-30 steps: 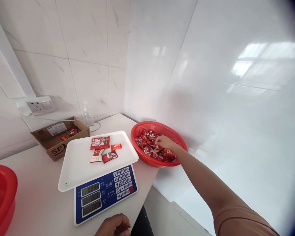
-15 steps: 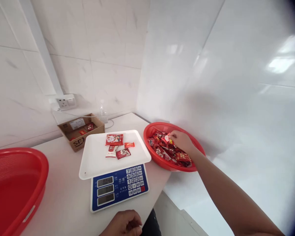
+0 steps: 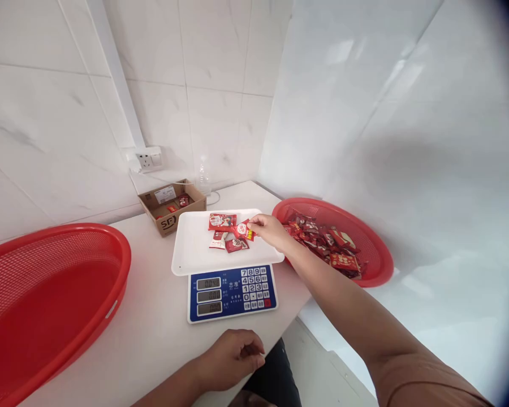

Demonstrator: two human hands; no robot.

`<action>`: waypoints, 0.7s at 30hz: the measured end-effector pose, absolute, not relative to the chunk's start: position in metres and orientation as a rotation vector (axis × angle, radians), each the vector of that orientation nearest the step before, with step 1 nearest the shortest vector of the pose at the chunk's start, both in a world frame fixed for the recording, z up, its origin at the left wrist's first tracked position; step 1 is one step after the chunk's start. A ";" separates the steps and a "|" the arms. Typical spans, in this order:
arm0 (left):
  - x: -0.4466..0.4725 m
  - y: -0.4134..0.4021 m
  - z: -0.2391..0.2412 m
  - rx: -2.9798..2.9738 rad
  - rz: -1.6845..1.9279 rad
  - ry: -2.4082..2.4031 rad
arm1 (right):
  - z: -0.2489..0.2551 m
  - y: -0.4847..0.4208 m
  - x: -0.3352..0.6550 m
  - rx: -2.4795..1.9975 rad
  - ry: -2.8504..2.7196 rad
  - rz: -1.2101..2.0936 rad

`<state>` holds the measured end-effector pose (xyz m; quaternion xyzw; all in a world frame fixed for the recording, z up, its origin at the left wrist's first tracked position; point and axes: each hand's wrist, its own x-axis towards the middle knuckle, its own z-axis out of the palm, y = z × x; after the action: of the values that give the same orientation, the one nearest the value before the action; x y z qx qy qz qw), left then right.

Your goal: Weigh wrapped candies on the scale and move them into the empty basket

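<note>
My right hand [image 3: 269, 229] reaches over the white tray [image 3: 190, 249] of a blue digital scale [image 3: 231, 294] and pinches a small red snack packet [image 3: 242, 230] above several packets lying on the tray. To its right a red basket [image 3: 375, 254] holds several red snack packets [image 3: 322, 240]. My left hand [image 3: 231, 356] rests curled on the table's near edge, in front of the scale, with nothing visible in it.
A large red mesh basket [image 3: 46, 299] sits at the left. A cardboard box [image 3: 172, 206] with a few packets stands behind the scale, near a clear bottle [image 3: 203, 178] and a wall socket [image 3: 148, 160]. Tiled walls close the corner.
My right hand has left the red basket with a packet and moved left over the scale tray. The view has swung, showing more of the left basket.
</note>
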<state>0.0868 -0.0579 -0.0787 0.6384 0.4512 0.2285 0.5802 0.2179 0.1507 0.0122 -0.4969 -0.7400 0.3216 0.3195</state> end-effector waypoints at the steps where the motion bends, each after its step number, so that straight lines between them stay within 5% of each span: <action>1: 0.087 -0.058 -0.079 1.492 0.538 1.050 | 0.010 0.151 0.214 -1.304 -1.948 0.844; 21: 0.084 -0.058 -0.082 1.531 0.523 0.991 | -0.008 0.094 0.341 -1.199 -0.847 0.930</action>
<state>0.0837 -0.0583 -0.0817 0.6559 0.4244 0.2239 0.5827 0.3407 0.0936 -0.0077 -0.5268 -0.3721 0.4086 0.6458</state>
